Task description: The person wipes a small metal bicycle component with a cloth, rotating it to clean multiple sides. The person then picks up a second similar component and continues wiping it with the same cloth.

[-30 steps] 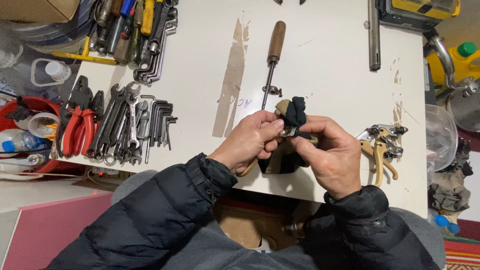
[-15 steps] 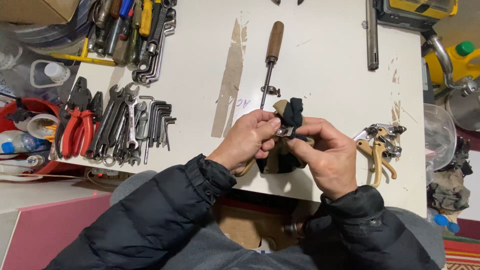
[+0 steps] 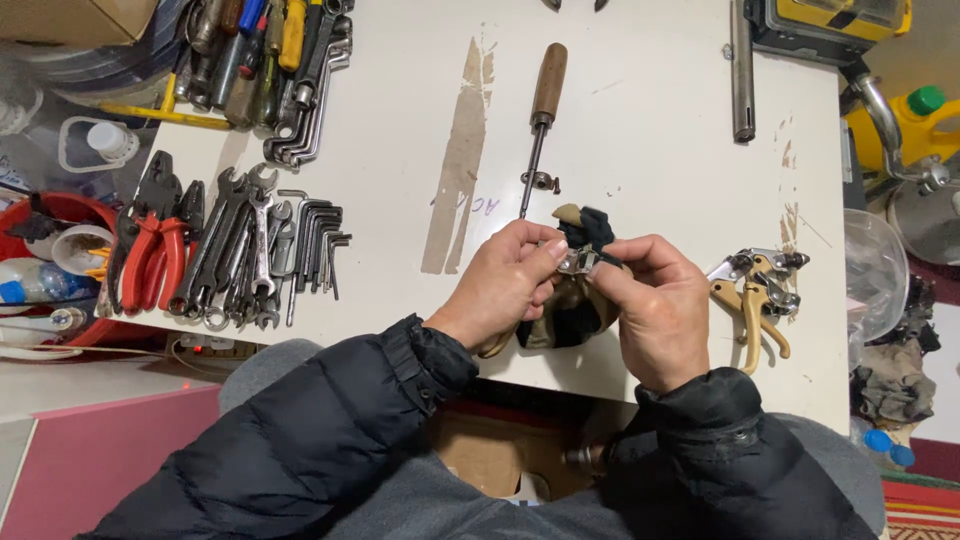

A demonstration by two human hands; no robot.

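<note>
Nearest the camera, two black padded sleeves [image 3: 330, 440] reach forward over the near edge of a white worktable [image 3: 640, 150]. The left hand [image 3: 505, 285] and right hand [image 3: 655, 310] meet just above that edge, fingertips pinched together on a small silver metal part [image 3: 578, 262]. Both hands are narrowly closed on it; the left grips it from the left with thumb and forefinger, the right from the other side. Directly beneath and behind the hands lies a tan and black cloth bundle [image 3: 570, 315], partly hidden by the fingers; a dark piece of it shows above the metal part. What the part is exactly cannot be told.

To the right of the right hand, apart from it, a tan-handled clamp tool [image 3: 755, 290] lies on the table. Left of the hands, well apart, wrenches [image 3: 235, 250], hex keys [image 3: 315, 235] and red-handled pliers [image 3: 150, 250] lie in a row.

Beyond the hands, a wooden-handled screwdriver [image 3: 540, 115] lies with its tip pointing towards them, a small metal fitting [image 3: 541, 181] just beside its shaft. At the far edge sit more screwdrivers [image 3: 250, 50], a steel rod [image 3: 741, 70] and a yellow case [image 3: 830, 25].
</note>
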